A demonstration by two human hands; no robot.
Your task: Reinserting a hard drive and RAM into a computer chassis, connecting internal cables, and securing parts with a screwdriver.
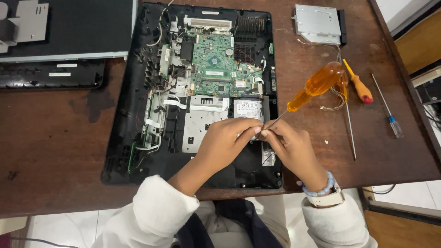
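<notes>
An opened black computer chassis (124,115) lies on the brown wooden table (55,151), with a green circuit board (216,64) and a silver hard drive (248,109) inside. My right hand (294,149) holds a screwdriver with a translucent orange handle (317,86); the handle points up and to the right, the thin shaft runs down into my fingers. My left hand (227,138) meets the right over the chassis just below the hard drive, its fingertips pinched at the screwdriver's tip. What sits between the fingertips is hidden.
A silver optical drive (317,23) lies at the back right. An orange-and-red screwdriver (359,85), a thin blue-tipped screwdriver (390,115), a long metal rod (350,131) and loose wires lie right of the chassis. A monitor panel (73,27) and black cover (50,74) lie at the back left.
</notes>
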